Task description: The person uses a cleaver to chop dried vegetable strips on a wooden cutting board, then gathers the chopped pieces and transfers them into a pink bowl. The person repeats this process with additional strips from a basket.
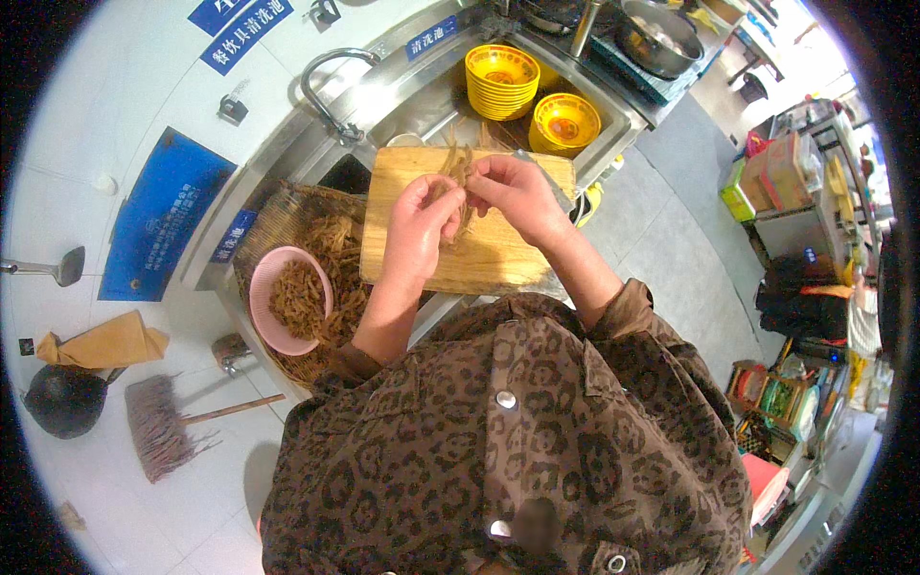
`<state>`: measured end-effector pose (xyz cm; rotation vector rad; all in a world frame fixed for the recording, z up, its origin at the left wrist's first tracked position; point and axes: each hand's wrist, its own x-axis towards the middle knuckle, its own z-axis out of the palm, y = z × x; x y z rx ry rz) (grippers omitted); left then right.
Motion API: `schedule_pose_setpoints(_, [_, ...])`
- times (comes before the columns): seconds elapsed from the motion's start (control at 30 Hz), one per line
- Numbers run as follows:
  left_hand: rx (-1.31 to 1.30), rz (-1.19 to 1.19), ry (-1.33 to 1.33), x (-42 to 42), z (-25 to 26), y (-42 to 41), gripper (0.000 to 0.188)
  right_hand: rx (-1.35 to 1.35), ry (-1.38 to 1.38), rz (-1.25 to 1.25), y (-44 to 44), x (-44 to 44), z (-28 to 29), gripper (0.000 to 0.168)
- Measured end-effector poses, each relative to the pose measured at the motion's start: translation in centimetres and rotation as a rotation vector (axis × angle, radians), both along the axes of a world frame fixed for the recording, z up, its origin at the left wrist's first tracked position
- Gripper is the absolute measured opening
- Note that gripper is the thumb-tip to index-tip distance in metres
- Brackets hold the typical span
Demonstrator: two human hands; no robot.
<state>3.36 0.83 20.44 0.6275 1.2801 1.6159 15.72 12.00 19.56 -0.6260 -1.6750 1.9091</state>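
Over a wooden cutting board (402,251) laid across the sink, my left hand (425,223) and my right hand (519,194) meet, both pinching a bundle of thin brown dried strips (460,169). The material looks like a dried vegetable, but its exact kind is unclear. A dark flat blade (550,180), perhaps a cleaver, lies at the board's right side, partly hidden by my right hand. To the left, a pink plastic basket (260,302) holds short brown pieces (296,298). More long brown strips (334,244) lie heaped in a woven tray (269,215) beside the board.
Two stacks of yellow bowls (502,83) (564,126) stand in the steel sink (611,144) beyond the board. A curved faucet (309,79) rises at the back left. A metal pan (660,43) sits at the upper right. A broom (154,424) is at the lower left.
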Motion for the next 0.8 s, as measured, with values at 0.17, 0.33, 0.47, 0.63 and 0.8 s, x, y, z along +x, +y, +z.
schedule_pose_setpoints(0.17, [-0.011,-0.013,-0.037,0.0,0.0,0.1,0.008,0.002,-0.011,-0.006,0.1,0.0,-0.1,0.013])
schedule_pose_setpoints(0.33, [-0.053,-0.022,0.293,0.7,0.6,0.1,0.009,-0.151,0.053,0.003,0.0,0.3,0.9,0.014])
schedule_pose_setpoints(0.47, [-0.152,-0.016,0.164,0.0,-0.3,0.0,0.011,-0.163,0.01,-0.027,-0.1,0.2,0.7,0.015])
schedule_pose_setpoints(0.63, [-0.205,0.064,0.504,0.2,-0.5,0.0,0.016,-0.002,-0.075,-0.017,-0.3,0.3,0.1,0.015])
schedule_pose_setpoints(0.8, [-0.177,0.047,0.651,0.7,0.3,-0.3,0.016,0.109,-0.133,-0.063,-0.3,0.2,-0.3,0.013])
